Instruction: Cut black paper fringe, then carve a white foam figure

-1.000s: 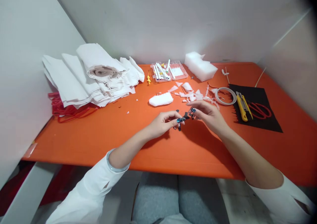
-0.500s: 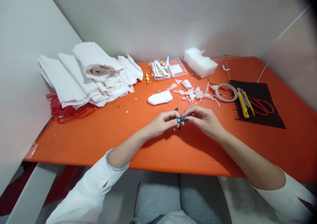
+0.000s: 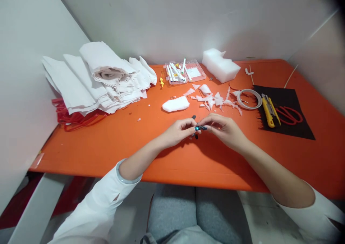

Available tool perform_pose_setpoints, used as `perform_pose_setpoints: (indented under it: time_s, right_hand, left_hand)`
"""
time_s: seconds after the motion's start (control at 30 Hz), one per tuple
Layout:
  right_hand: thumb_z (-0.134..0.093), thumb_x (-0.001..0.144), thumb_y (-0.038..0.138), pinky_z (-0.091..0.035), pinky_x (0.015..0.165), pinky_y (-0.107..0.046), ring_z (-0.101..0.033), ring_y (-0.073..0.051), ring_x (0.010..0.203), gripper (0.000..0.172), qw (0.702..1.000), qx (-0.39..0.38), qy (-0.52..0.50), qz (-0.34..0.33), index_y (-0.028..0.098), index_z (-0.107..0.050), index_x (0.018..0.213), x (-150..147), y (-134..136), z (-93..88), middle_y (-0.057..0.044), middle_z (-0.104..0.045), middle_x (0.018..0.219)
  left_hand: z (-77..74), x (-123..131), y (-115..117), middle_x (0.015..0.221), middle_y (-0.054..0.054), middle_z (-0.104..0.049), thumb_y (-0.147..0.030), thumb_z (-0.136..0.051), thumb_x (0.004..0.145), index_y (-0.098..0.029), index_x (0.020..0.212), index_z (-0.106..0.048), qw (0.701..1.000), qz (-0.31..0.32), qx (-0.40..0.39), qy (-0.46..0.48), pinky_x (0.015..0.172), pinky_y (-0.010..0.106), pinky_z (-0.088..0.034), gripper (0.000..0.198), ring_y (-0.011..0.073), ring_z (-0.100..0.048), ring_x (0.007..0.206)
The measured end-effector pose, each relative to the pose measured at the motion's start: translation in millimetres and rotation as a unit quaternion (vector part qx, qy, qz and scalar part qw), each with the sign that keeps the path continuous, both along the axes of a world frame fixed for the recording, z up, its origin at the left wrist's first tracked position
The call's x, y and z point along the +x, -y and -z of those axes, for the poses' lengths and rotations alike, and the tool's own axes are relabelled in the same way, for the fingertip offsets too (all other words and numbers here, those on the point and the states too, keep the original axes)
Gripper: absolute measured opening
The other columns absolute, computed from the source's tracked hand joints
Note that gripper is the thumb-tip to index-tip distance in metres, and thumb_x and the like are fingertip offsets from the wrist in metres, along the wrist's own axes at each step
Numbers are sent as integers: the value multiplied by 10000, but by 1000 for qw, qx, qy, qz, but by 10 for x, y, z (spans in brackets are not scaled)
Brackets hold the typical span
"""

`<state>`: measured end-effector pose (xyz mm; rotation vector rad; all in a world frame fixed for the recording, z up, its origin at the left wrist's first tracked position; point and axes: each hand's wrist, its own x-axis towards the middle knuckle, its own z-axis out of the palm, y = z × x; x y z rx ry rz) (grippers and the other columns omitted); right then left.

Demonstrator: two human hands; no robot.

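Just above the orange desk, the left hand and right hand meet fingertip to fingertip, both pinching a small dark piece. Beyond lie white foam scraps, then a foam block.

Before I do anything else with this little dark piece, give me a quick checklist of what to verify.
1. Both hands on the piece: ok. Left hand and right hand meet at the dark piece above the table.
2. Grip on the piece: cannot tell; the fingers hide most of it.
3. Space under the hands: ok, bare orange surface there.
4. Knife and scissors out of the way: ok, both lie on the black sheet to the right.
5. Knife blade retracted: cannot tell.
6. Foam scraps apart from the hands: ok, they lie further back.
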<state>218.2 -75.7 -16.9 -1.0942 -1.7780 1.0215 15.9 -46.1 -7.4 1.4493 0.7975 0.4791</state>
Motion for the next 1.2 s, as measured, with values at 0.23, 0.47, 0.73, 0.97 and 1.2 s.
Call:
perform_pose_setpoints:
  time_s: [0.23, 0.47, 0.73, 0.97, 1.2]
  right_hand:
    - [-711, 764, 321, -514, 772, -329, -633, -174, 823, 208, 988, -87, -127, -9, 189, -690, 923, -46, 5, 25, -47, -678, 879]
    - [-688, 793, 331, -517, 719, -305, -609, -163, 803, 170, 993, -34, -110, -3, 202, -680, 904, -67, 13, 73, -54, -639, 898]
    - [-622, 835, 271, -530, 663, -283, -648, -155, 751, 158, 990, 71, 37, 114, 199, -667, 968, -39, 26, 8, -56, -711, 934]
    - [-560, 891, 264, -518, 705, -293, -659, -174, 822, 173, 963, 185, 175, 89, 241, -696, 995, -4, 26, 43, -54, -702, 969]
    - [-566, 899, 255, -505, 712, -285, -655, -167, 806, 173, 961, 196, 182, 74, 241, -714, 988, -12, 39, 72, -44, -705, 908]
  left_hand:
    - [1, 3, 21, 640, -33, -529, -403, -633, 813, -161, 796, -551, 995, -20, -85, 57, 438, 165, -331, 257, 55, -505, 514]
    - [-22, 18, 35, 634, -23, -560, -433, -624, 813, -156, 798, -544, 996, 0, -84, 34, 437, 159, -380, 289, 65, -551, 522]
    - [38, 38, 15, 763, -9, -562, -396, -549, 866, -157, 932, -566, 997, -65, -41, 27, 401, 135, -373, 249, 40, -507, 518]
    - [61, -3, 17, 712, -12, -576, -453, -516, 874, -178, 963, -558, 997, -58, 18, -45, 417, 160, -393, 292, 69, -529, 515]
    - [57, 25, 39, 660, -22, -558, -436, -552, 851, -173, 908, -566, 995, -62, 47, -61, 482, 180, -408, 269, 80, -516, 550]
